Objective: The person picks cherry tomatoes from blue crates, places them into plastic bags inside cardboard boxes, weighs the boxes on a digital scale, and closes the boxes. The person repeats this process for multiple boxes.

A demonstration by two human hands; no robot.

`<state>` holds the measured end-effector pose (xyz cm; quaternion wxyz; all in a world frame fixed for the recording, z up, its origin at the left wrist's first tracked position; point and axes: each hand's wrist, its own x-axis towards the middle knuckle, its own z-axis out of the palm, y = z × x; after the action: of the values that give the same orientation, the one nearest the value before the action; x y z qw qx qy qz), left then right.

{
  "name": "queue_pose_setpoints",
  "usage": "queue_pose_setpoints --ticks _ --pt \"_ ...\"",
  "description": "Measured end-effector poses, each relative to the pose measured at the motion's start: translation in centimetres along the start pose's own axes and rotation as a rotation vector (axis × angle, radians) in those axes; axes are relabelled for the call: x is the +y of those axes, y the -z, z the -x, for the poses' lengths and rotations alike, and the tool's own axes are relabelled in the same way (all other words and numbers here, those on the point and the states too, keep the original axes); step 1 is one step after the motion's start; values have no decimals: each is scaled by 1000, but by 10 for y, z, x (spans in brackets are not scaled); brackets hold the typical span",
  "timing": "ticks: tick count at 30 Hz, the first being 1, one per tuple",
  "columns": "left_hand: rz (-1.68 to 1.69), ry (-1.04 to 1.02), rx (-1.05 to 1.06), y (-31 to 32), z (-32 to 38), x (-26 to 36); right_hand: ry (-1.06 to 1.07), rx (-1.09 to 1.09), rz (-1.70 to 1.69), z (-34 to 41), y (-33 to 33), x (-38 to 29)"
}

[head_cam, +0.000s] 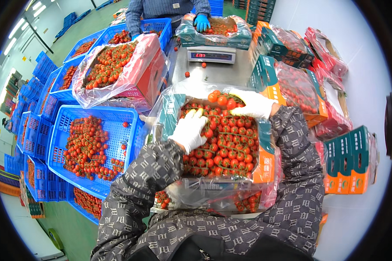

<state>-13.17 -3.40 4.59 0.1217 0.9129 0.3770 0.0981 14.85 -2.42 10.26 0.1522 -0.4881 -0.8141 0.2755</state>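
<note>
In front of me is an open cardboard box (265, 155), lined with clear plastic film and full of cherry tomatoes on the vine (230, 146). My left hand (190, 130), in a white glove, lies on the tomatoes at the box's left side, its fingers pointing up and right. At the far right part of the box my right hand (255, 104), also white-gloved, has its thumb and fingers around a vine cluster of cherry tomatoes (222, 99). Some of its fingertips are hidden behind the fruit.
Left are a blue plastic crate (114, 114) of vine tomatoes and a pink box (147, 75). Beyond, a co-worker's blue-gloved hand (201, 23) touches tomatoes in a box (215, 40) on a digital scale (211, 55). Packed boxes (269, 76) stand right. Loose tomatoes (187, 74) lie on the metal table (179, 62).
</note>
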Motion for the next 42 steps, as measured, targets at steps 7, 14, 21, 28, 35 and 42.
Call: queue_pose_setpoints --ticks 7,14,21,28,35,42 --pt "-49 -32 13 4 21 14 3 -98 -19 -76 -51 -14" --pt "-13 -17 28 -6 20 12 12 50 234 -55 -92 10" --pt "197 -39 68 3 8 3 72 267 35 -29 -56 36" --pt "221 47 230 1 -29 -24 -98 239 105 17 -57 34" --pt "631 51 229 7 -39 -34 -65 433 -136 34 -45 41" --pt "1293 371 190 13 -42 -33 -75 269 45 37 -68 43"
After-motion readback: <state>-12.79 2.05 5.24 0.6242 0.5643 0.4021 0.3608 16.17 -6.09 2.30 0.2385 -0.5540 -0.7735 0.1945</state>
